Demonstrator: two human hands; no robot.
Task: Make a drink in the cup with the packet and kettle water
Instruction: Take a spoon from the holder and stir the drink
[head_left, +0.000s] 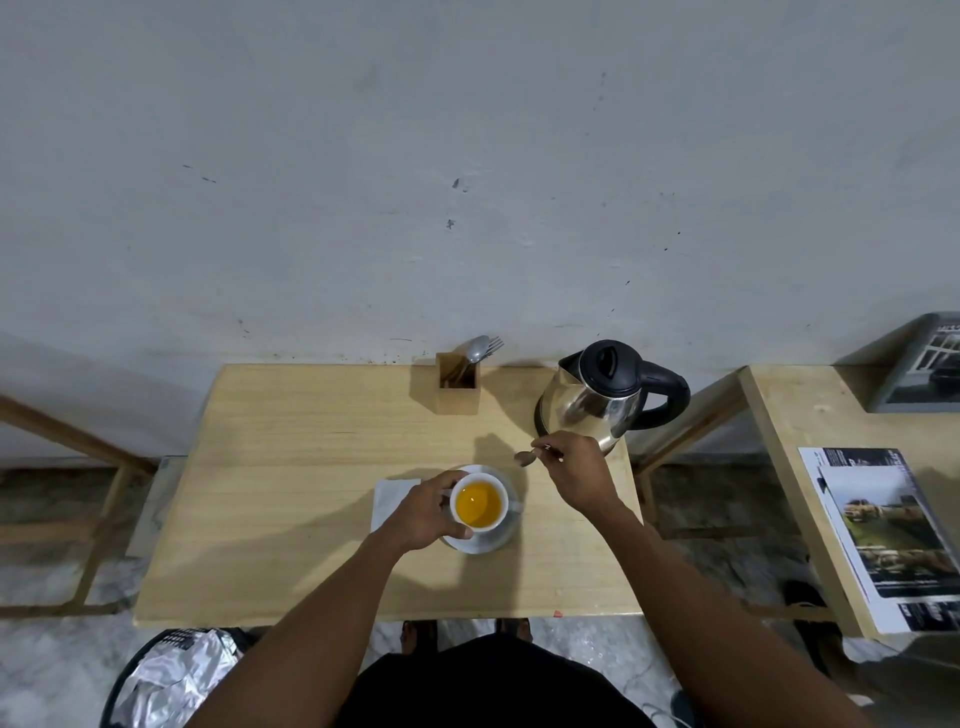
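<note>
A white cup (479, 504) full of orange liquid stands on a white saucer (491, 544) near the middle of the wooden table (291, 493). My left hand (423, 512) wraps around the cup's left side. My right hand (574, 467) pinches a small metal spoon (525, 458), held in the air just right of and beyond the cup, bowl pointing left. A steel kettle (597, 400) with a black lid and handle stands at the back right, behind my right hand. A white paper or packet (387, 496) lies flat left of the saucer, partly under my left hand.
A wooden cutlery holder (457, 387) with a spoon and fork stands at the table's back edge by the wall. A second table (800, 467) on the right carries printed magazines (883, 535). A bin with crumpled foil (171, 675) sits on the floor, lower left.
</note>
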